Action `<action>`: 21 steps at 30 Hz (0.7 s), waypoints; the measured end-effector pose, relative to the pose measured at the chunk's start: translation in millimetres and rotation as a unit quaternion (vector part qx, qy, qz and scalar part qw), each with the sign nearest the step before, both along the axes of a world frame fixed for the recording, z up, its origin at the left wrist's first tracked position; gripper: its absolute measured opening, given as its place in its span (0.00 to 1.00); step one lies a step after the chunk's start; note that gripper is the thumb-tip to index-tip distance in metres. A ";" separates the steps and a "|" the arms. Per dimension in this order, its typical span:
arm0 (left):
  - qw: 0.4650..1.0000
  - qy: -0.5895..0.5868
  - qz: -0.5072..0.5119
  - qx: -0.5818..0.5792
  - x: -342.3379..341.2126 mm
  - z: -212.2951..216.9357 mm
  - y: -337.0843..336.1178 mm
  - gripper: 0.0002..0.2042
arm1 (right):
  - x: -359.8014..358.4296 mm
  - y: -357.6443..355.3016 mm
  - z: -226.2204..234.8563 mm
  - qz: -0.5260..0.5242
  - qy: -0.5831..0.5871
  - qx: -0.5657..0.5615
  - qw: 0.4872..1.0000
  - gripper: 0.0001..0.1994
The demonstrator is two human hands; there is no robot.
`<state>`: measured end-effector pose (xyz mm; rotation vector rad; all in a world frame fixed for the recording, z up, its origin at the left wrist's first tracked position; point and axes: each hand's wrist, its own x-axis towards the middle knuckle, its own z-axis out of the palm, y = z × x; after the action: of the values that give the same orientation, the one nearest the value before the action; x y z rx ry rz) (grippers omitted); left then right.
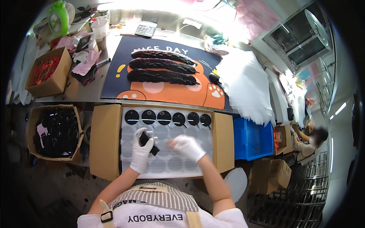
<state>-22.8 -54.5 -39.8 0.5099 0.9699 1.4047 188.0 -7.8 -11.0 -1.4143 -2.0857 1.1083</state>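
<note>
My left hand (141, 152), in a white glove, is closed around a small black object (144, 139) whose kind I cannot make out. A dark part (154, 150) sticks out beside the fingers toward the right. My right hand (187, 147), gloved too, hovers a little to the right and is blurred; whether it grips anything does not show. Both are over an opened cardboard box (105, 142) holding a white tray (159, 165) with rows of round hollows. Along its far row sit several shiny black discs (164, 117), some with a short stem.
Three dark, long feathery bundles (163, 65) lie on a cartoon-printed mat (125, 57). White sheets (247, 83) are stacked at right, above a blue bin (251, 138). At left stand a carton of black pieces (57, 133) and one of red pieces (47, 70). Another person (310, 144) works far right.
</note>
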 end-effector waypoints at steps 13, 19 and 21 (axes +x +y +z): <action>0.977 -0.201 0.045 -0.052 -34.9 -14.8 -32.8 0.10 | -82.4 -29.5 18.5 -0.031 -0.011 -0.194 0.980 0.09; 0.955 -0.279 -0.055 -0.087 -72.2 14.4 -67.5 0.14 | -131.1 2.5 -9.8 0.070 -0.136 0.056 0.987 0.13; 0.959 -0.260 -0.082 -0.076 -75.6 7.1 -72.9 0.17 | -140.1 6.5 -8.3 0.066 -0.244 0.053 0.966 0.12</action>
<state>-98.4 -127.4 -32.7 0.0876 0.5852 1.2152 47.9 -1.3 -19.3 -1.6397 -2.5653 0.7269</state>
